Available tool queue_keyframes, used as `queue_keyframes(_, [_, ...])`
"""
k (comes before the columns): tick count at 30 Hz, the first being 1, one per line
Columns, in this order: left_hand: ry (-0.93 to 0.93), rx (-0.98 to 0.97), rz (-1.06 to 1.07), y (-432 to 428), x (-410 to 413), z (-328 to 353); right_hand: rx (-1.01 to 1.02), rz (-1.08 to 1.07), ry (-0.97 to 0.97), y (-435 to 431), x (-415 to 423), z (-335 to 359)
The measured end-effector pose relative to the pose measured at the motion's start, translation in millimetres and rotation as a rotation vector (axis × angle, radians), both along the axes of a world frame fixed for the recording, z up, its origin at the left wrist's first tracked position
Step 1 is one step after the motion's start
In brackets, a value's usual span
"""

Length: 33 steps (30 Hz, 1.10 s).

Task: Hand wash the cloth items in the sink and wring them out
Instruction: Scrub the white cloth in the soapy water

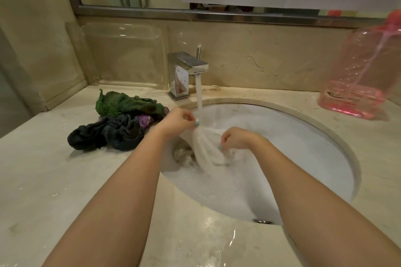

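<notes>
Inside sink rim (238, 101), hands (176, 120) (236, 138) pinch white cloth (208, 149).

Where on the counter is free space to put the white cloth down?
Bare counter lies in front of the dark cloth pile, and between the sink rim and pink bottle. Crowded: left of the faucet.

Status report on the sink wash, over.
Left hand and right hand pinch white cloth under running faucet. Other cloths piled on counter. Nothing blocking.

One head-worn, wide-angle view
It looks forward and down, close over the oval white ceramic sink (303, 136), facing the wall.
</notes>
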<state>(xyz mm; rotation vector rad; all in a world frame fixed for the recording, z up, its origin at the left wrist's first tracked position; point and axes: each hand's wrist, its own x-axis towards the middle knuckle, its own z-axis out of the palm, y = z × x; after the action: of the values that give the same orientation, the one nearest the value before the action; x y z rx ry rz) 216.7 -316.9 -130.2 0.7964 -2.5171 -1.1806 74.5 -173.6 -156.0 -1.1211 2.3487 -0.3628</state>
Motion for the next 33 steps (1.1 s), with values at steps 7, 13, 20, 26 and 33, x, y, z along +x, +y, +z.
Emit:
queue_keyframes(7, [0.582, 0.347, 0.153, 9.6, -5.5, 10.3, -0.166, 0.031, -0.276, -2.0, 4.2, 20.9])
queue_keyframes(13, [0.659, 0.271, 0.183, 3.0, -6.3, 11.4, -0.735, -0.19, -0.506, -5.2, 2.6, 28.3])
queue_keyframes(20, [0.265, 0.159, 0.108, 9.2, -7.7, 10.5, -0.994, -0.356, -0.948, -20.5, 11.7, 41.4])
queue_keyframes(26, [0.317, 0.32, 0.143, 6.1, -5.1, 8.4, -0.988, -0.472, -0.719, -41.3, 15.2, 36.2])
queue_keyframes(33, [0.592, 0.503, 0.328, 16.0, -24.9, 17.3, -0.949, -0.298, -0.482, -50.3, 37.1, 28.3])
